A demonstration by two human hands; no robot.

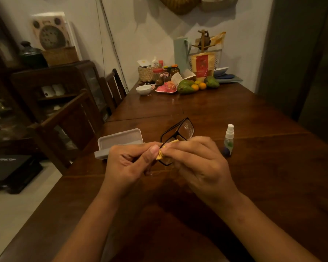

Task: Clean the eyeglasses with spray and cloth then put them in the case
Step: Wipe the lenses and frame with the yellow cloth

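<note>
A person sits at a dark wooden desk (254,176), both bare forearms reaching forward. An open grey glasses case (119,141) lies on the desk with its long axis running left to right and its lid standing up along the far side.

Just right of the case, black-framed eyeglasses (179,134) are held above the desk between the two hands. Their long axis runs from the hands away from the person and slightly to the right, with the far end tipped upward. The far lens sticks out clear beyond the fingers; the near lens sits low between the hands. I cannot tell whether the arms of the glasses are folded.

The left hand (129,163), nearest the case, has its fingers curled and pinches the edge of the frame between thumb and fingertips. The right hand (197,163), on the far side of the glasses from the case, is also curled and pinches a small yellow cloth (160,155) against the near lens.

Well to the right of the case, past the right hand, a small spray bottle (229,140) with a white nozzle stands upright on the desk, untouched.

Far beyond the case, at the desk's wall end, sit a white bowl (144,90), jars and some fruit (186,86)
</note>
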